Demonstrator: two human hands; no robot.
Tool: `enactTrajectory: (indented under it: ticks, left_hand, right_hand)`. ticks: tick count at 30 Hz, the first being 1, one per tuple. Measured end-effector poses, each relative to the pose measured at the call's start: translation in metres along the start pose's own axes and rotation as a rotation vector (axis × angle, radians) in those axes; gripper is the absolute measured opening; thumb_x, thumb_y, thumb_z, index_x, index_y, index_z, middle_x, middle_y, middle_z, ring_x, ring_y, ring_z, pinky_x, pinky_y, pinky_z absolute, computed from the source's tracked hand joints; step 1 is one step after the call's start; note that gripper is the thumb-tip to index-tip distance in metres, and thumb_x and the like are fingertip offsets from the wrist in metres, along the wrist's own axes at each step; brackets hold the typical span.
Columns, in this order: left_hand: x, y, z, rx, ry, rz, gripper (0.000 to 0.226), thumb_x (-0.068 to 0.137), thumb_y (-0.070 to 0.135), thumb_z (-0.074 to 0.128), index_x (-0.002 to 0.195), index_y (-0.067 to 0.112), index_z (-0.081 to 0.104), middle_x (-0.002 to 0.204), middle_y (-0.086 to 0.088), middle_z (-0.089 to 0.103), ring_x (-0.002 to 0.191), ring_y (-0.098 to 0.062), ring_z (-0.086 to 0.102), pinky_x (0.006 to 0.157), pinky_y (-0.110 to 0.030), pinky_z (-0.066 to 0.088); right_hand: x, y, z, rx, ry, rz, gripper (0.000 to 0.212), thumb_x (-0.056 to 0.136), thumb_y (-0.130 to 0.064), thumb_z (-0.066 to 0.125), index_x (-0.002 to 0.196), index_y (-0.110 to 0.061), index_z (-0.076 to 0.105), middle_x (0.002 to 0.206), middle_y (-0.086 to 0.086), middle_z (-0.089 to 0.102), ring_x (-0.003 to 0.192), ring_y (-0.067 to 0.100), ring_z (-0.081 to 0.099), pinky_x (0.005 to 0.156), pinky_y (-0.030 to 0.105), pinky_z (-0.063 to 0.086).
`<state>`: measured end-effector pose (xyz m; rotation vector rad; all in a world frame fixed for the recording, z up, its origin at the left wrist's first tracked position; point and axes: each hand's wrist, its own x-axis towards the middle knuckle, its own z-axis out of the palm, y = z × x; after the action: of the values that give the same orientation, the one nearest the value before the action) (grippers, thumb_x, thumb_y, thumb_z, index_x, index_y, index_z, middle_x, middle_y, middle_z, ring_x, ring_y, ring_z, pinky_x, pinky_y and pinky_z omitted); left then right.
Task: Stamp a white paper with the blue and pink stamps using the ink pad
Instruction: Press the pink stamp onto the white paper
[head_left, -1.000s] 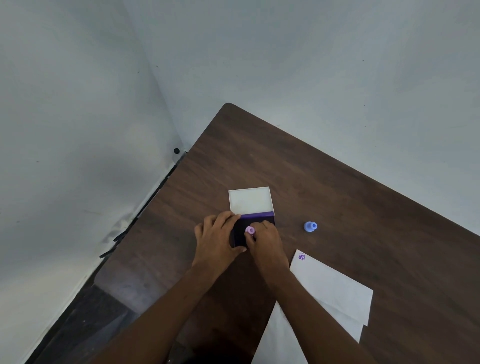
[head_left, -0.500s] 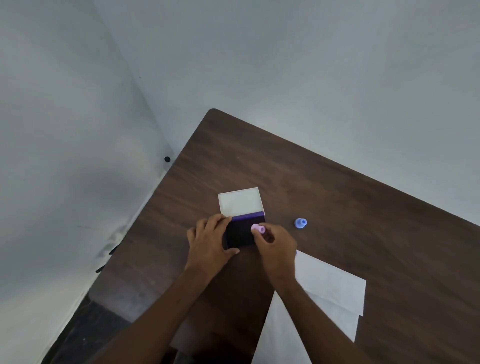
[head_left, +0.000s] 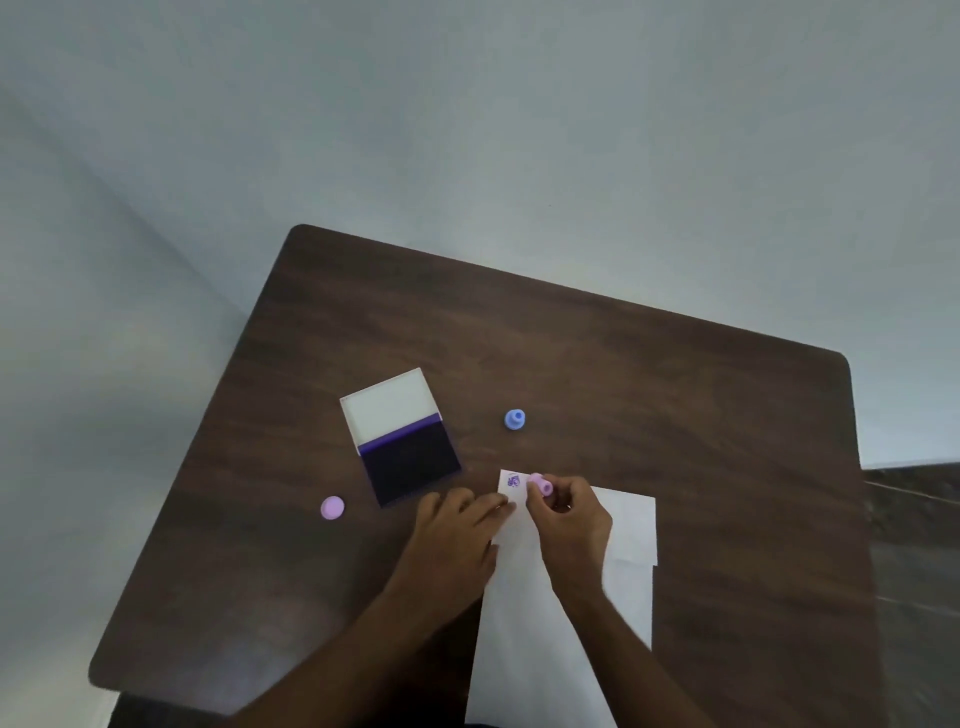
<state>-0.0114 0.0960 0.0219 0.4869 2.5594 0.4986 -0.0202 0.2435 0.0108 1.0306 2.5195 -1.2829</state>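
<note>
A person's right hand (head_left: 569, 519) pinches a pink stamp (head_left: 541, 484) between fingertips and thumb, the stamp tilted over the far-left corner of a white paper (head_left: 561, 613) on a dark wooden table (head_left: 675, 415). Whether the stamp's face touches the sheet cannot be told. Just left of the stamp, a small purple print (head_left: 513, 480) marks the paper's corner. The left hand (head_left: 457, 530) lies palm down with fingers loosely spread, holding nothing; its fingertips rest on the paper's left edge, near the right hand. Another sheet (head_left: 636, 525) shows beneath the first one, jutting out on the right. The ink pad (head_left: 410, 462) sits open to the left and slightly farther off, its dark pad close to the left hand's fingers and its white lid (head_left: 389, 408) folded back on the far side. A blue stamp (head_left: 514, 419) stands upright by itself on the table, to the right of the ink pad and beyond the paper. A round pink cap (head_left: 332, 507) lies on the wood left of the ink pad, well apart from both hands. Pale walls (head_left: 467, 130) meet behind the table.
</note>
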Motion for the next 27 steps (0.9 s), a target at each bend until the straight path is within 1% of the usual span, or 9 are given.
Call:
enactTrajectory:
  ticks: [2,4,9,12,19,22,24,26,27]
  left_hand:
    - [0.004,0.008,0.005,0.082,-0.003,0.029,0.055,0.097,0.047,0.037,0.148,0.031,0.024,0.153,0.006,0.032,0.135,-0.017,0.032,0.115,-0.038,0.015]
    - [0.007,0.010,0.010,0.128,-0.017,0.033,0.056,0.097,0.048,0.036,0.148,0.030,0.022,0.152,0.005,0.033,0.134,-0.018,0.034,0.114,-0.040,0.016]
    - [0.012,0.005,0.021,0.194,-0.076,0.016,0.063,0.095,0.049,0.040,0.150,0.030,0.016,0.153,0.002,0.033,0.135,-0.022,0.035,0.114,-0.045,0.017]
    - [0.013,0.004,0.025,0.211,-0.081,0.009,0.064,0.094,0.048,0.043,0.149,0.030,0.017,0.152,0.002,0.034,0.135,-0.022,0.035,0.114,-0.045,0.018]
    - [0.015,0.007,0.031,0.192,-0.064,-0.027,0.060,0.089,0.049,0.052,0.143,0.030,0.036,0.144,0.002,0.047,0.126,-0.023,0.047,0.110,-0.045,0.027]
    - [0.014,0.008,0.032,0.223,-0.077,-0.023,0.058,0.074,0.051,0.069,0.127,0.031,0.057,0.122,0.003,0.066,0.104,-0.022,0.063,0.095,-0.044,0.045]
    - [0.014,0.008,0.032,0.242,-0.054,-0.017,0.060,0.062,0.052,0.078,0.116,0.030,0.065,0.108,0.004,0.072,0.091,-0.021,0.068,0.085,-0.042,0.052]
    - [0.014,0.007,0.031,0.234,-0.040,-0.020,0.062,0.058,0.053,0.080,0.114,0.031,0.066,0.105,0.004,0.072,0.088,-0.021,0.068,0.083,-0.042,0.053]
    - [0.014,0.007,0.031,0.232,-0.043,-0.021,0.062,0.062,0.053,0.078,0.118,0.032,0.064,0.110,0.004,0.071,0.093,-0.021,0.067,0.086,-0.042,0.051]
  right_hand:
    - [0.003,0.001,-0.001,0.025,-0.012,-0.035,0.019,0.082,-0.037,0.071,0.084,-0.018,0.065,0.086,-0.008,0.070,0.072,0.009,0.063,0.056,0.009,0.044]
    - [0.005,0.002,0.001,0.022,-0.023,-0.045,0.019,0.081,-0.035,0.072,0.082,-0.018,0.063,0.083,-0.009,0.068,0.068,0.004,0.061,0.053,0.006,0.044]
    - [0.011,0.013,0.004,-0.009,-0.057,-0.044,0.024,0.081,-0.037,0.071,0.085,-0.016,0.062,0.086,-0.006,0.069,0.067,0.005,0.059,0.051,0.008,0.040]
    - [0.013,0.016,0.006,-0.017,-0.064,-0.045,0.024,0.082,-0.038,0.070,0.085,-0.016,0.061,0.088,-0.003,0.070,0.068,0.007,0.060,0.053,0.008,0.040]
    - [0.016,0.019,0.009,-0.045,-0.085,-0.039,0.025,0.082,-0.037,0.070,0.088,-0.016,0.059,0.094,0.001,0.070,0.069,0.010,0.059,0.056,0.008,0.039]
    - [0.017,0.018,0.009,-0.051,-0.090,-0.039,0.024,0.082,-0.036,0.070,0.089,-0.015,0.061,0.095,0.002,0.070,0.069,0.010,0.058,0.057,0.008,0.039]
    - [0.016,0.017,0.009,-0.053,-0.097,-0.034,0.024,0.082,-0.036,0.070,0.090,-0.015,0.061,0.095,0.002,0.070,0.068,0.010,0.057,0.058,0.008,0.039]
    - [0.016,0.016,0.009,-0.057,-0.103,-0.030,0.025,0.082,-0.036,0.069,0.090,-0.015,0.061,0.095,0.002,0.070,0.067,0.009,0.057,0.057,0.008,0.038]
    - [0.016,0.016,0.009,-0.056,-0.103,-0.029,0.025,0.083,-0.036,0.069,0.090,-0.014,0.061,0.095,0.002,0.070,0.067,0.009,0.057,0.057,0.008,0.038]
